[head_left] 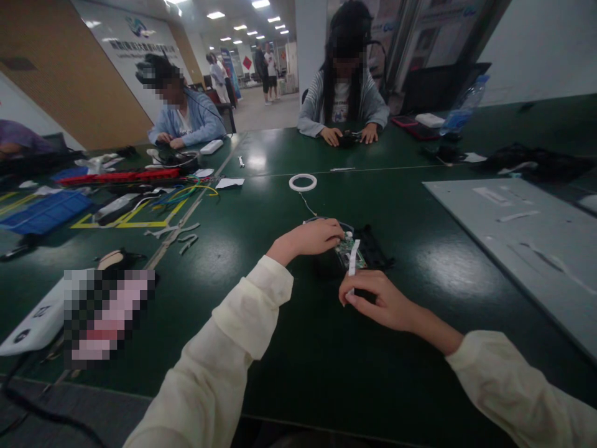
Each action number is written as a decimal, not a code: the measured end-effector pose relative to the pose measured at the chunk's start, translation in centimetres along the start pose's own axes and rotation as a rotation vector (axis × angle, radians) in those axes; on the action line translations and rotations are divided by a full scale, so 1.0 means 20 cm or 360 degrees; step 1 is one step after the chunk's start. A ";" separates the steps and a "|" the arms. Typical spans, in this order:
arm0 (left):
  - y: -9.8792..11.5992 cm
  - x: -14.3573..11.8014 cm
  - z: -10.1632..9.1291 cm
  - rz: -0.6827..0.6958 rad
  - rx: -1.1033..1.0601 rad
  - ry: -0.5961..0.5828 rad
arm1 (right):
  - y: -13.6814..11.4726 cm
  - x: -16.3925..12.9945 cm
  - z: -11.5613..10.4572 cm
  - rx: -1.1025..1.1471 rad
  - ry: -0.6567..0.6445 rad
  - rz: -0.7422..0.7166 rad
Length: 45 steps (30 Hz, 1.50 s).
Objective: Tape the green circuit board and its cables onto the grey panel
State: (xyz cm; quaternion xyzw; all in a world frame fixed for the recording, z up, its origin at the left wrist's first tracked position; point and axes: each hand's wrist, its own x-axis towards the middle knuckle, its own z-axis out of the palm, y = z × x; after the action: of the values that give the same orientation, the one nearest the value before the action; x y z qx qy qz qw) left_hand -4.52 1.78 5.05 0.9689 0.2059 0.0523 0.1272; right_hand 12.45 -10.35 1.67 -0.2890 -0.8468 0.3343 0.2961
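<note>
In front of me lies an opened black casing (372, 244) with a green circuit board (346, 247) in it. My left hand (313, 239) reaches over from the left, its bent fingertips closed at the board's upper left edge; the fingertips are partly hidden. A thin cable (333, 220) curves behind that hand. Between thumb and forefinger, my right hand (380, 300) pinches a short strip of white tape (354, 256). The strip stands upright, its upper end in front of the board. Farther back, a roll of white tape (303, 178) lies flat.
A large grey panel (494, 214) lies at the right. To the left are a blue tray (44, 211), coloured wires (191, 189) and cut strips (188, 243). A white box-like object (44, 314) sits at the near left. Two co-workers sit across the green table (298, 348).
</note>
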 end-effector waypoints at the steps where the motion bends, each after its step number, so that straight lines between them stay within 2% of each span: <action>1: -0.01 -0.01 -0.02 -0.0008 -0.0006 -0.0032 | -0.01 0.00 0.00 -0.0053 0.0014 -0.0036; 5: -0.04 -0.05 -0.07 -0.0107 -0.0038 -0.0082 | -0.02 -0.01 0.01 -0.0116 0.0011 -0.0115; 8: -0.02 -0.06 -0.11 -0.0245 -0.0111 0.0047 | -0.02 -0.01 0.01 -0.0118 0.0018 -0.0139; 10: 0.02 -0.06 -0.13 -0.0332 -0.0291 0.0096 | -0.02 -0.01 0.01 -0.0151 0.0032 -0.0172; 11: 0.05 -0.05 -0.14 -0.0372 -0.0447 0.0048 | -0.02 -0.01 0.01 -0.0179 0.0032 -0.0194; 14: 0.11 -0.02 -0.14 -0.0414 -0.1003 -0.0298 | -0.02 -0.01 0.02 -0.0264 0.0000 -0.0227; 16: 0.14 -0.01 -0.12 -0.0388 -0.1226 -0.0412 | -0.02 -0.01 0.02 -0.0284 -0.0028 -0.0220; 18: 0.15 0.01 -0.11 -0.0367 -0.1319 -0.0345 | -0.01 -0.01 0.02 -0.0269 -0.0032 -0.0203; 23: 0.16 0.01 -0.10 -0.0406 -0.1491 -0.0034 | -0.01 -0.01 0.02 -0.0172 0.0056 -0.0127; 26: 0.17 0.01 -0.12 -0.0496 -0.1564 0.0173 | 0.00 -0.01 0.01 0.0036 0.0168 -0.0039; 30: 0.16 0.02 -0.13 -0.0612 -0.1668 0.0487 | 0.00 -0.02 0.01 0.0436 0.0463 0.0150; 34: 0.14 0.02 -0.13 -0.0623 -0.1803 0.0699 | 0.02 -0.02 0.01 0.0578 0.0860 0.0386; 38: 0.16 0.02 -0.13 -0.0557 -0.1711 0.0767 | 0.05 0.00 0.00 0.0705 0.1126 0.0552; 43: 0.21 0.04 -0.10 -0.0453 -0.1328 0.0650 | 0.08 0.02 -0.02 0.0862 0.1079 0.0732; 45: 0.22 0.05 -0.08 -0.0387 -0.1128 0.0609 | 0.08 0.02 -0.03 0.0862 0.1129 0.0780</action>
State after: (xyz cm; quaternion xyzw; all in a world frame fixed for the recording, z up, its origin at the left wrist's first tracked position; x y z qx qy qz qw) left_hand -2.13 -1.23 7.88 0.8066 0.3080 0.2834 0.4174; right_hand 12.98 -8.93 0.99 -0.4878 -0.4843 0.4829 0.5425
